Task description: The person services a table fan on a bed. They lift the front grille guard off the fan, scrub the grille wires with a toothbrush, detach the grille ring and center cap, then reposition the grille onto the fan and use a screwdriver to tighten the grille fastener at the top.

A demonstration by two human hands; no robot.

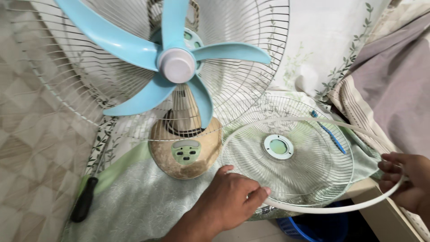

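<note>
1. White plastic rim ring [313, 209], a thin open hoop, was held at two places and lay around the detached front grille of white wire with a pale green centre disc [286, 152], loosely and not seated on it.
2. The left hand [233, 199] was closed on the ring's near-left arc, thumb on top and fingers curled under it, touching the grille's lower-left edge.
3. The right hand [405, 181] was closed on the ring's right end, fingers wrapped over the band, well off the grille's right edge.
4. The ring's long span ran left to right between the two hands; its far arc rose over the grille's top, while its near arc sagged below the grille's lower edge.
5. The left hand was the nearer one to the grille; the right held the ring out beyond it.
6. Behind and to the left stood the fan with light blue blades [177, 62] in its white wire rear guard [53, 76], on a worn tan round base with green buttons [186, 152].
7. A black-handled screwdriver [85, 199] lay on the pale green patterned cloth [134, 197] at the left, well apart from both hands.
8. A blue plastic strip [331, 134] lay by the grille's upper right.
</note>
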